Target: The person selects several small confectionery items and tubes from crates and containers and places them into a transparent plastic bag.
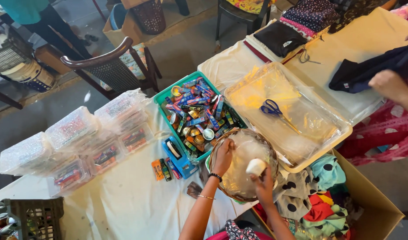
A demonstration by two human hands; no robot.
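Note:
My left hand [223, 156] rests on the left rim of a round wicker basket [217, 146] lined with clear plastic film, fingers pressing the film. My right hand [262, 182] holds a small white roll [256, 166] over the basket's near right side. Just left of the basket sits a teal tray [161, 95] full of several small colourful tubes and tins. A blue tape dispenser [176, 153] lies in front of that tray.
A cream tray [319, 153] wrapped in plastic holds blue-handled scissors [271, 108]. Clear lidded boxes [79, 138] stand at the left. A cardboard box of fabrics [377, 209] sits at the lower right. Another person's hand [390, 84] handles dark cloth at the right. A chair [110, 62] stands behind the table.

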